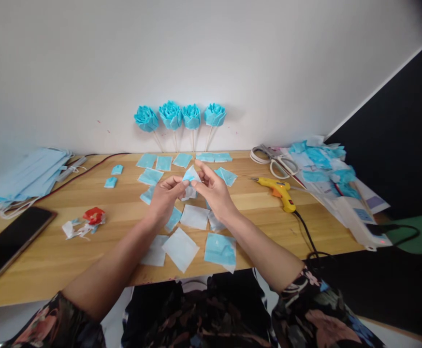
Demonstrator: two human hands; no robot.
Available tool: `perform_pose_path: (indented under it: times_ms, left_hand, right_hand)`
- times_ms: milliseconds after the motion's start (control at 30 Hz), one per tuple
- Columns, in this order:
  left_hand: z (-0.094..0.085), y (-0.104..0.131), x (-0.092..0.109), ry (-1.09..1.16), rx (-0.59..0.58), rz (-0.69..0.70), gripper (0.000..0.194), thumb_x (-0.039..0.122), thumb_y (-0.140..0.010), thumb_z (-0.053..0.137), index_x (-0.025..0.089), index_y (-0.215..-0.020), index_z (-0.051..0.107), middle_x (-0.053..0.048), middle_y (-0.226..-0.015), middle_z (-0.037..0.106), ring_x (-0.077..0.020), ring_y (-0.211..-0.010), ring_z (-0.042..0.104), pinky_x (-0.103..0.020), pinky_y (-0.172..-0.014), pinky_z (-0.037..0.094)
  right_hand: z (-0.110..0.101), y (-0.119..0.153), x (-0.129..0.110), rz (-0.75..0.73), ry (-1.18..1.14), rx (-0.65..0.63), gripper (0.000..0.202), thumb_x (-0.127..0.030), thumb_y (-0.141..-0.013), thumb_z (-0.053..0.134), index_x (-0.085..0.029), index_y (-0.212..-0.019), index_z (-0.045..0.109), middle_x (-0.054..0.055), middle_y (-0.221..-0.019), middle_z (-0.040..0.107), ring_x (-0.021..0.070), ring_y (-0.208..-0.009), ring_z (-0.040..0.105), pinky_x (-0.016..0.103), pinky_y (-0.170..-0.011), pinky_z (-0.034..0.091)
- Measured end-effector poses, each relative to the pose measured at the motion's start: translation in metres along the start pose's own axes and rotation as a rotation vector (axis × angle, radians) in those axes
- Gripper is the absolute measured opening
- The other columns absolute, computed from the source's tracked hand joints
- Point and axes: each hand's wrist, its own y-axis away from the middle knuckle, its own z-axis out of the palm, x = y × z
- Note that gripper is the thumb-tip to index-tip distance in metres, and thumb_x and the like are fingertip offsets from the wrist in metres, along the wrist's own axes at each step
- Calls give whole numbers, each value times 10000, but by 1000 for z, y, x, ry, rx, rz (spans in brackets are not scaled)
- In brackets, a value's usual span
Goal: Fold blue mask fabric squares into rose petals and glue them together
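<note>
Above the middle of the table, my left hand and my right hand meet, both closed on one small piece of blue-and-white mask fabric. The thumbs press it from my side, and its upper corner points up between the fingers. Around and below my hands lie several cut fabric squares, among them a white square, a pale square turned cornerwise and a blue square. Two small folded blue pieces rest further left. My hands partly cover some of the squares.
Several blue fabric flowers on sticks lean against the wall. To the right are a yellow glue gun, scissors, fabric scraps and a white power strip. Left are face masks, a phone and a red wrapper.
</note>
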Motion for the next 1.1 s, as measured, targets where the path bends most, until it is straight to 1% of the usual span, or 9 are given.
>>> perform_pose_path:
  times_ms: [233, 333, 433, 500, 700, 833, 933, 1033, 1100]
  left_hand:
    - [2, 0, 1, 0, -26, -11, 241, 357, -732, 809, 176, -679, 660, 48, -525, 491, -81, -537, 430, -255, -583, 341]
    - [4, 1, 1, 39, -38, -46, 250, 369, -729, 814, 183, -815, 671, 58, -548, 493, -81, -535, 434, -252, -579, 349]
    - [7, 3, 5, 89, -49, -70, 393, 364, -723, 818, 217, -1033, 627, 84, -548, 468, -90, -531, 438, -249, -578, 359]
    - [8, 3, 8, 91, -40, -72, 450, 350, -712, 821, 224, -1083, 601, 94, -542, 455, -95, -536, 443, -248, -586, 368]
    - [3, 2, 12, -56, -35, -23, 242, 347, -718, 784, 171, -848, 682, 18, -745, 594, -101, -673, 502, -251, -664, 396]
    - [3, 2, 11, -166, -11, -15, 198, 329, -711, 771, 170, -730, 654, 24, -692, 574, -113, -675, 496, -260, -665, 377]
    - [1, 1, 10, -182, 22, -5, 181, 315, -735, 740, 172, -694, 636, 30, -660, 555, -110, -664, 484, -262, -680, 373]
    - [-3, -3, 9, -103, 46, -27, 188, 307, -744, 721, 172, -667, 617, 28, -643, 545, -106, -650, 482, -265, -695, 378]
    - [-6, -5, 9, -27, 50, -53, 208, 300, -733, 722, 171, -635, 593, 25, -618, 540, -106, -630, 482, -269, -691, 383]
  right_hand:
    - [0, 0, 2, -2, -25, 18, 585, -281, -784, 663, -267, -1363, 582, -23, -874, 591, 145, -835, 569, 289, -841, 493]
    - [-1, -1, 4, 5, -12, 31, 579, -264, -776, 654, -271, -1351, 592, -29, -856, 564, 137, -826, 552, 273, -815, 485]
    - [-1, -2, 5, 17, -15, 47, 562, -263, -758, 640, -268, -1320, 612, -32, -836, 533, 135, -807, 527, 271, -794, 468]
    - [-1, -1, 5, 22, -21, 44, 543, -274, -750, 637, -264, -1293, 626, -29, -838, 524, 137, -802, 517, 280, -791, 456]
    - [0, 1, 2, 36, -38, 26, 539, -273, -746, 645, -264, -1285, 632, -29, -824, 547, 141, -803, 526, 285, -765, 452]
    - [1, 2, 4, 20, -27, -6, 553, -270, -763, 655, -271, -1315, 617, -30, -830, 574, 142, -815, 548, 299, -799, 475]
    - [-4, -1, 5, -1, -3, -76, 620, -293, -779, 683, -294, -1387, 556, -14, -927, 643, 157, -877, 600, 328, -860, 506]
    - [-17, -6, 1, -84, 77, -77, 624, -339, -835, 656, -318, -1437, 491, 26, -1098, 681, 192, -1019, 628, 377, -928, 520]
    - [-27, -10, -5, -234, 209, -5, 554, -337, -892, 594, -322, -1434, 483, 50, -1207, 665, 211, -1142, 607, 421, -1003, 496]
